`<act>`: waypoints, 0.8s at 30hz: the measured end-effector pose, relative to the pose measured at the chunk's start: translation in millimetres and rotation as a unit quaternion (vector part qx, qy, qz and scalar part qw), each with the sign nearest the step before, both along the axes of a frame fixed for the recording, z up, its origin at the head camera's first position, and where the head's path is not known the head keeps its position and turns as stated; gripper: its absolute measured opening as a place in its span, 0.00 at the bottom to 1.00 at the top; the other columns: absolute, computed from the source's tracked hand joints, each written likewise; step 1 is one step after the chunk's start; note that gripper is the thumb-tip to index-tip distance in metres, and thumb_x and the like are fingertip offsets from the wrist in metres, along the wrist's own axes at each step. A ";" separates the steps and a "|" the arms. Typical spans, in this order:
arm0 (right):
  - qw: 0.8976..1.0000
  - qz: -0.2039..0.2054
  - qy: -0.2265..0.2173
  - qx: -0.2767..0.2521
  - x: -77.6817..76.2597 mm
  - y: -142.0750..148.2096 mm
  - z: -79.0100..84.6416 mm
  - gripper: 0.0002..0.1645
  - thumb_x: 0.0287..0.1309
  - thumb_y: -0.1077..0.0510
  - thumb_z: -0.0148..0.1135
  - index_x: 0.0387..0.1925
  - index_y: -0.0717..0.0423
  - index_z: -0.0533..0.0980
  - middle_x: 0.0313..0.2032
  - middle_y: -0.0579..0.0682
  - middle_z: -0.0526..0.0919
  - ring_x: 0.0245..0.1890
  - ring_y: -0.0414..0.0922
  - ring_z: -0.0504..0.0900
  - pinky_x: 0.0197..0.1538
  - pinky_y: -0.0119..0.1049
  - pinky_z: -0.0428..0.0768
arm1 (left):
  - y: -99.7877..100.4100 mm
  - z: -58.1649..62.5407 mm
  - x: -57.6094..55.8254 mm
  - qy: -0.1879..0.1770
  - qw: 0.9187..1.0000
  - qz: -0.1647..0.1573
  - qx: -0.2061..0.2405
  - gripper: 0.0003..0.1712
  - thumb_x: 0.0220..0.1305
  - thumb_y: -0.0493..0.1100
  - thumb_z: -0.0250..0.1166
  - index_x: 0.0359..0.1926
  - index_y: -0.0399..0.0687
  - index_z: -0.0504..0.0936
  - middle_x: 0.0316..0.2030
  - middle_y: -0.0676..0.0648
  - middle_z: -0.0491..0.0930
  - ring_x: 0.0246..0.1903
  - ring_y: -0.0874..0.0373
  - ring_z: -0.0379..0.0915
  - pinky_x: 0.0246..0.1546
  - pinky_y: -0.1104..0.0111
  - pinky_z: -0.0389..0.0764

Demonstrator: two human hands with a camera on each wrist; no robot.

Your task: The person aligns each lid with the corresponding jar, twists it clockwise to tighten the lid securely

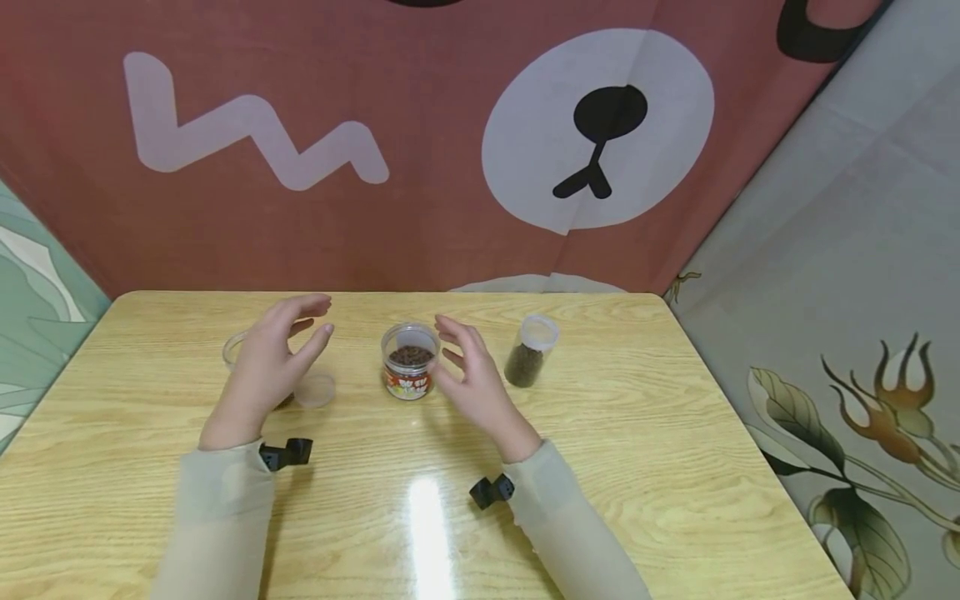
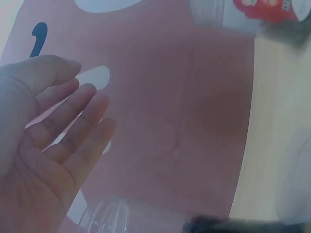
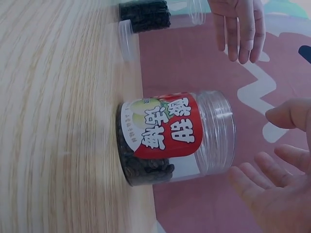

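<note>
A clear, lidless jar with a red printed label [image 3: 165, 131] and dark dried pieces inside stands upright mid-table. My right hand [image 1: 480, 379] is at its right side, fingers loosely bent near the rim; whether a fingertip touches it I cannot tell. Over on the left, my left hand [image 1: 262, 358] hovers with fingers apart and nothing in them. Partly hidden behind it is another clear jar [image 3: 146, 14], dark contents at its bottom. Beside that jar a small translucent lid [image 1: 315, 389] lies on or leans near the tabletop.
To the right of the labelled jar stands a tall clear container [image 1: 525, 365] of dark granules with a whitish top. The wooden table [image 1: 360, 517] ends at a reddish printed cloth [image 1: 420, 233] behind, and a flowered cloth [image 1: 840, 333] hangs on the right.
</note>
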State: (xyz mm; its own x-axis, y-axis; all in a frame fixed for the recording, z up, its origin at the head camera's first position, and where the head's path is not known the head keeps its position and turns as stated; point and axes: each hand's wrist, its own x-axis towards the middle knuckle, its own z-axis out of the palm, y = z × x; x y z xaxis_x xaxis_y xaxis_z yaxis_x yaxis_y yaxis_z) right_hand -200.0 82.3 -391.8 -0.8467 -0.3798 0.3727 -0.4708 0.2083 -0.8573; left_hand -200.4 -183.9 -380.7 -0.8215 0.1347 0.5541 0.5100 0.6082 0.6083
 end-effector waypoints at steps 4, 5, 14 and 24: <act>1.000 0.001 0.007 0.007 -8.2 0.1 -16.9 0.40 0.55 0.71 0.59 0.68 0.61 0.56 0.61 0.61 0.62 0.62 0.59 0.63 0.62 0.49 0.68 | -5.2 3.5 2.9 0.014 0.999 0.023 -0.017 0.20 0.63 0.35 0.61 0.56 0.37 0.74 0.52 0.41 0.75 0.54 0.46 0.69 0.51 0.54 0.75; 1.000 0.000 0.008 0.009 -8.4 -0.1 -17.6 0.40 0.55 0.71 0.60 0.68 0.59 0.56 0.61 0.60 0.62 0.62 0.58 0.63 0.62 0.48 0.68 | -6.7 4.8 3.8 0.017 0.999 0.030 -0.022 0.20 0.63 0.35 0.61 0.56 0.38 0.74 0.52 0.41 0.75 0.53 0.46 0.70 0.51 0.54 0.74; 0.998 -0.024 0.057 0.032 -4.2 -2.7 -16.5 0.40 0.53 0.69 0.63 0.67 0.55 0.60 0.58 0.54 0.66 0.61 0.49 0.66 0.64 0.41 0.67 | -22.6 14.5 9.5 0.031 0.996 0.074 -0.049 0.21 0.62 0.36 0.62 0.57 0.38 0.73 0.52 0.39 0.75 0.53 0.42 0.68 0.51 0.48 0.69; 0.997 0.015 0.061 0.034 5.7 -15.5 -12.2 0.39 0.54 0.70 0.62 0.67 0.59 0.59 0.62 0.55 0.63 0.61 0.50 0.66 0.62 0.42 0.69 | -44.7 14.6 14.3 -0.023 0.994 0.099 -0.051 0.23 0.64 0.39 0.60 0.59 0.38 0.71 0.54 0.35 0.72 0.55 0.37 0.64 0.54 0.44 0.63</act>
